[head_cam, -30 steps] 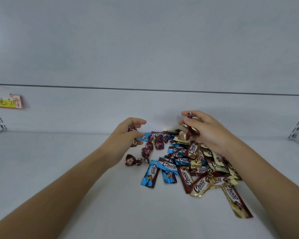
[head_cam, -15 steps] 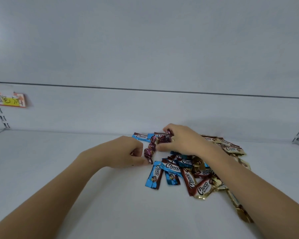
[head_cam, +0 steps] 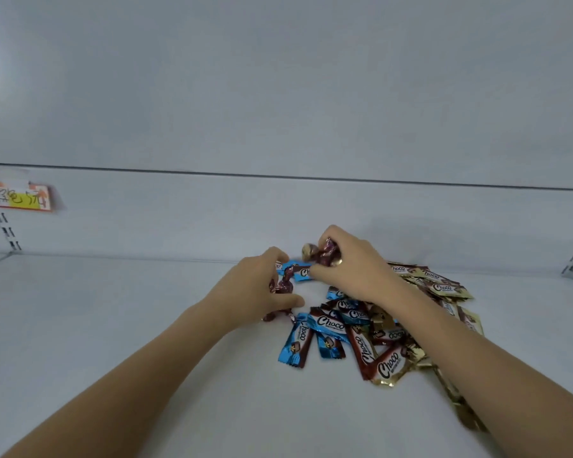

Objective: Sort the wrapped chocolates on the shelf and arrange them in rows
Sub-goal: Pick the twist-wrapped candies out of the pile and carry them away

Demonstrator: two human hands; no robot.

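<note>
Shelf: a white shelf board carried everything, and the heap of chocolates lay toward 4 o'clock from the view's centre.
Left hand: the left hand sat at 9 o'clock of the heap, its fingers and thumb curled around the maroon twists, small foil sweets with twisted ends.
Right hand: the right hand hovered at 12 o'clock of the heap and was clenched on a twist bundle of maroon foil with one gold-wrapped sweet at its 9 o'clock end.
Between the hands: a single blue bar lay flat, touching both hands' fingertips.
Blue bars: the blue bars, printed "Choco", fanned out at 8 o'clock of the heap.
Brown bars: the brown bars overlapped them at 6 o'clock.
Gold bars: the gold bars spread at 2 o'clock, partly under the right forearm.
Loose sweet: a stray twist showed just below the left hand.
Back panel: an orange price tag with handwriting hung at 9 o'clock of the view, above a slotted upright.
</note>
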